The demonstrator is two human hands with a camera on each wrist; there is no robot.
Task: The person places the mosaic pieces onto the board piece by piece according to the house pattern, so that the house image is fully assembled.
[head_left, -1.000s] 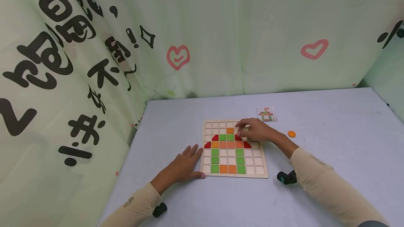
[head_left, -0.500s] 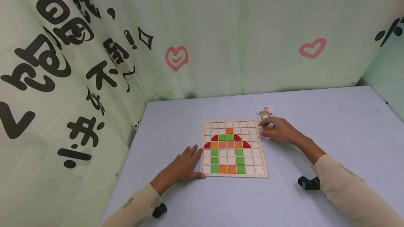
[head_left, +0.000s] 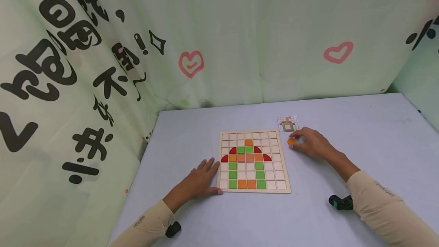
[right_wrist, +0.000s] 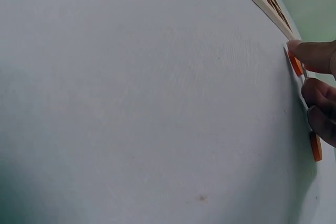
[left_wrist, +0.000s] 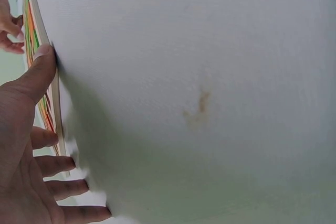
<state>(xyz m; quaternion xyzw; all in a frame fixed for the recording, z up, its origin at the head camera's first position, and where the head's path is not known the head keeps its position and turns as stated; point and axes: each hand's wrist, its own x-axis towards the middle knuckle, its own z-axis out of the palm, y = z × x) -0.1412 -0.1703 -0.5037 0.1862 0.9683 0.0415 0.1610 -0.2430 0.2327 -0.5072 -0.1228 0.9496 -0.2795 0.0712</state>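
Note:
A wooden grid board holds green, orange and red pieces in a symmetrical pattern. My left hand lies with fingers spread at its left edge, the thumb on the lower left corner; in the left wrist view the thumb presses the board's rim. Beyond the board's right edge, my right hand pinches an orange disc between thumb and fingers, close over the table. A second orange piece shows beside the curled fingers in the right wrist view; the hand hides it in the head view.
A small pattern card lies behind the board, just past the right hand's fingertips. The white-covered table meets a pale green curtain at the back and left. Black wrist devices sit under both sleeves.
My right hand has moved right from the upper part of the board to the table beside it, and the orange disc is between its fingers. The left hand has stayed in place.

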